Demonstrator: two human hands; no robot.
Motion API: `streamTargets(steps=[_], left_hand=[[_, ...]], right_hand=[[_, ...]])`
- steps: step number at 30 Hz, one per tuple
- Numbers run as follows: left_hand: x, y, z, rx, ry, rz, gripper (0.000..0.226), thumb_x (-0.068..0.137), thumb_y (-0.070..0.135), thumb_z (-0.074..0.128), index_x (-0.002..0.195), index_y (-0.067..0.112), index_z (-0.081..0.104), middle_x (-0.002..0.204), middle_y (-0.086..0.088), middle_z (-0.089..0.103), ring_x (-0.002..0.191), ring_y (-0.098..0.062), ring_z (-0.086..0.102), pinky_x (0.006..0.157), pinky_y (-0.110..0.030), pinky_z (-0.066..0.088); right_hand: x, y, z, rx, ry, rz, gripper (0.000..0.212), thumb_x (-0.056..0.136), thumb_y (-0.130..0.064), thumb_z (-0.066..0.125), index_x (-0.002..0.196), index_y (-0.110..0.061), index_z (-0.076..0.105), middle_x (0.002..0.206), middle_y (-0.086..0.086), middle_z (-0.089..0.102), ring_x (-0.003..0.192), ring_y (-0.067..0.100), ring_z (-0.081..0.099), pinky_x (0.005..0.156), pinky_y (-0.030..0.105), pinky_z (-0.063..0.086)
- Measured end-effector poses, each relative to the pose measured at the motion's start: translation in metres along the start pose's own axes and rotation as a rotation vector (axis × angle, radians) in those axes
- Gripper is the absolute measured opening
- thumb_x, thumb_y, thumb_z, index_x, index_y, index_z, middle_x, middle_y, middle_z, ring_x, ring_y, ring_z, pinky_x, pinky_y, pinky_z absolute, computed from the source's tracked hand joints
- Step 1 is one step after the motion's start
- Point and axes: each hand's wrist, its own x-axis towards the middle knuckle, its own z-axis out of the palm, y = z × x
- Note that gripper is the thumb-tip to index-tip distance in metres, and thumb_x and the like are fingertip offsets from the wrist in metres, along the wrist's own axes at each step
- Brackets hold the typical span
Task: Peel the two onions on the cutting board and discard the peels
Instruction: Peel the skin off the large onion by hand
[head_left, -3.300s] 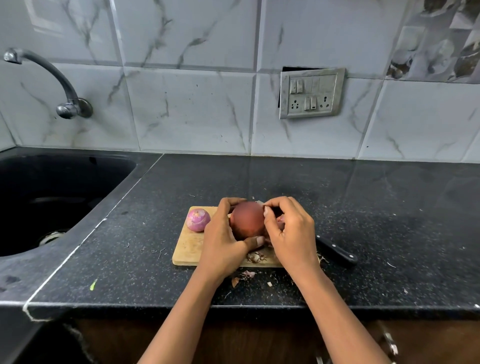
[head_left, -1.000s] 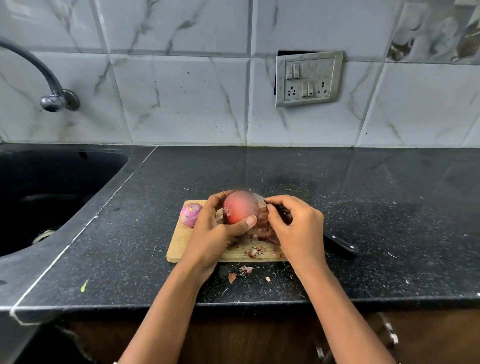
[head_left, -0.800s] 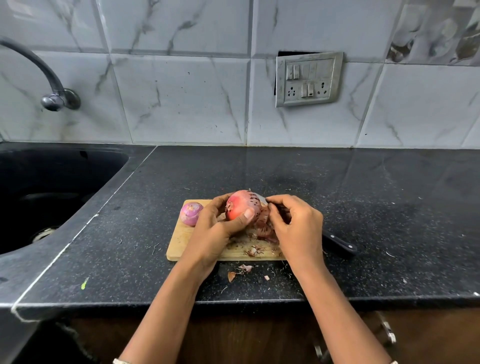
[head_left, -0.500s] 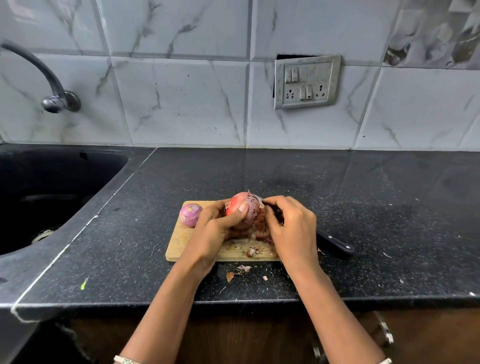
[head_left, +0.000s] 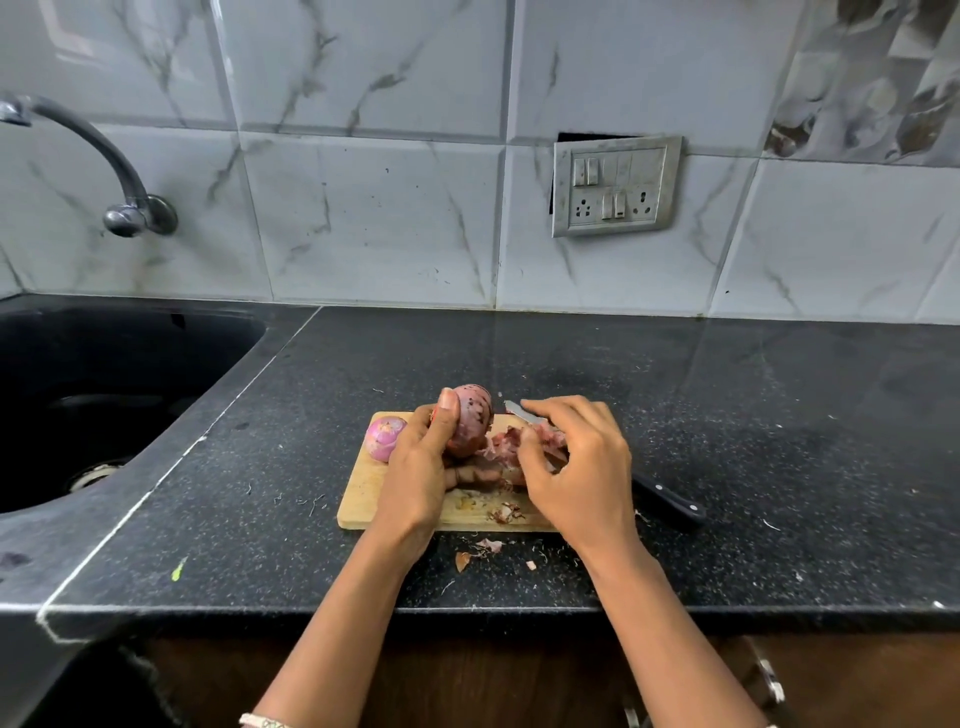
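Left hand (head_left: 421, 467) grasps the larger onion (head_left: 470, 423) above the cutting board (head_left: 363, 493), thumb over its top, fingers curled under; that grip is clenched on the onion. Right hand (head_left: 576, 467) sits just right of the onion, apart from it, fingertips pinching loose peel (head_left: 511, 444) that hangs between hand and onion; grip partly curled, closed on the peel only. Second onion (head_left: 384, 439), smaller and already peeled, lies on the board's far left corner, beside the left hand. Versus half a second ago: right hand has pulled away from the onion, peel now torn off, onion rotated showing pale purple flesh. Knife (head_left: 670, 501) lies on the tabletop (head_left: 779, 441), blade tip showing past the right fingers. Peel scraps (head_left: 488, 545) on the board's near edge and the tabletop.
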Motion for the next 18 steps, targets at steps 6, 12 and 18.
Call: streamTargets(steps=[6,12,18], left_hand=[[-0.0009,-0.0047,0.0004,0.107,0.028,0.032,0.066,0.089,0.065,0.055,0.113,0.005,0.066,0.107,-0.019,0.073,0.095,-0.035,0.074,0.077,-0.049,0.063],[-0.0022,-0.0050,0.0013,0.206,0.034,0.046,0.065,0.089,0.073,0.055,0.110,0.011,0.066,0.101,-0.015,0.075,0.078,-0.036,0.076,0.076,-0.049,0.063],[-0.0082,-0.0021,0.0049,0.216,0.010,0.101,0.053,0.093,0.057,0.056,0.116,0.010,0.063,0.101,-0.014,0.074,0.080,-0.030,0.077,0.065,-0.040,0.063]], right_hand=[[-0.0025,-0.0017,0.0018,0.174,-0.049,-0.051,0.027,0.089,-0.037,0.071,0.107,-0.017,0.074,0.103,-0.011,0.072,0.098,0.006,0.064,0.085,0.034,0.055],[-0.0026,0.0006,0.0049,0.169,0.034,-0.072,0.017,0.087,-0.026,0.071,0.097,-0.015,0.079,0.094,-0.007,0.076,0.086,0.008,0.069,0.073,0.040,0.058],[-0.0026,-0.0028,0.0054,0.048,0.076,-0.093,0.014,0.086,-0.026,0.062,0.085,-0.016,0.072,0.081,-0.008,0.069,0.077,0.014,0.063,0.068,0.040,0.055]])
